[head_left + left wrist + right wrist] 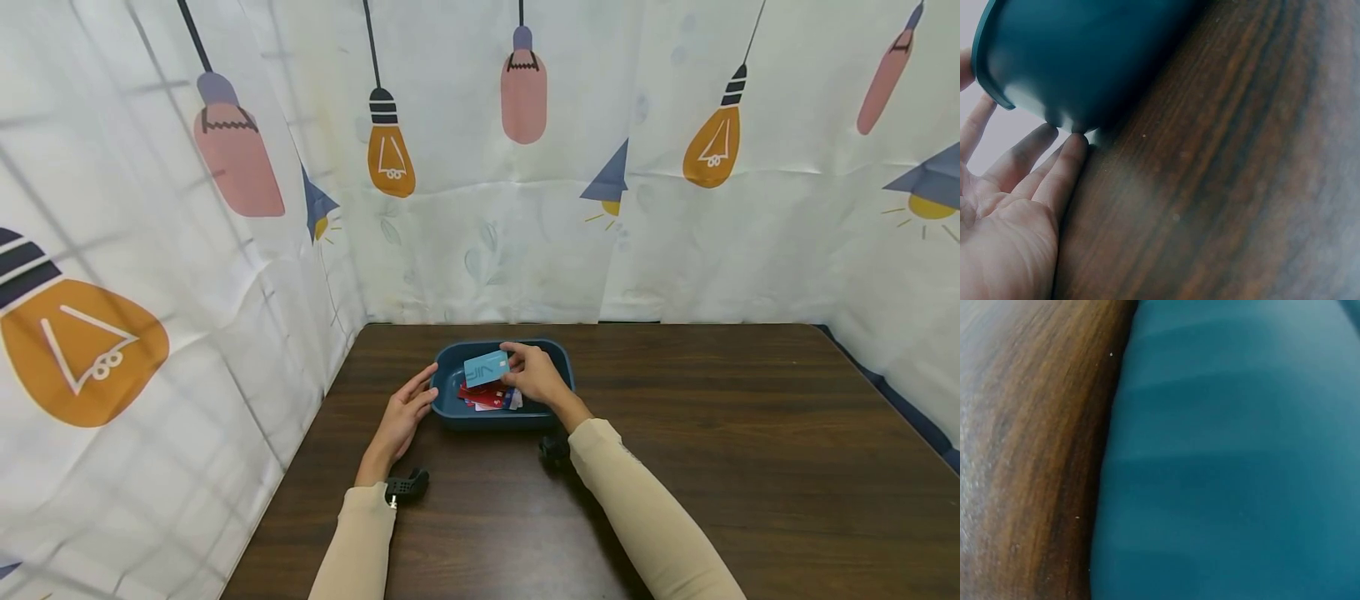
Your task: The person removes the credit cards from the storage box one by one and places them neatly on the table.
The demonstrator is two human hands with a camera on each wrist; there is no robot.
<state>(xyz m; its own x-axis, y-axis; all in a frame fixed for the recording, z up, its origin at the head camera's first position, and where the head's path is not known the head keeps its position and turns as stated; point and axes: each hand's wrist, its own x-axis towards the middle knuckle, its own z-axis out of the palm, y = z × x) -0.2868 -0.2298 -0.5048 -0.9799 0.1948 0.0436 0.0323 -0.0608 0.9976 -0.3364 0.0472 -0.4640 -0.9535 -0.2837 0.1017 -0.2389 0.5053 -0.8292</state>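
A dark teal plastic basin (487, 423) stands near the table's far edge, toward its left. Over the basin, my right hand (542, 379) pinches a light blue card (483, 369) by its right end, its printed face toward the head camera. Below it, red and white cards (487, 397) lie in a loose pile on the basin's bottom. My left hand (397, 425) rests extended fingers against the basin's left side. In the left wrist view, fingertips (1075, 142) meet the lower outer wall. The right wrist view shows only the basin's outer wall (1229, 456) and tabletop, not the hand.
The basin sits on a dark wood-grain table (712, 450). Behind the table and along its left hangs a white curtain (480, 250) printed with lamps and bulbs. Black wrist devices (408, 485) hang under both sleeves, close above the tabletop.
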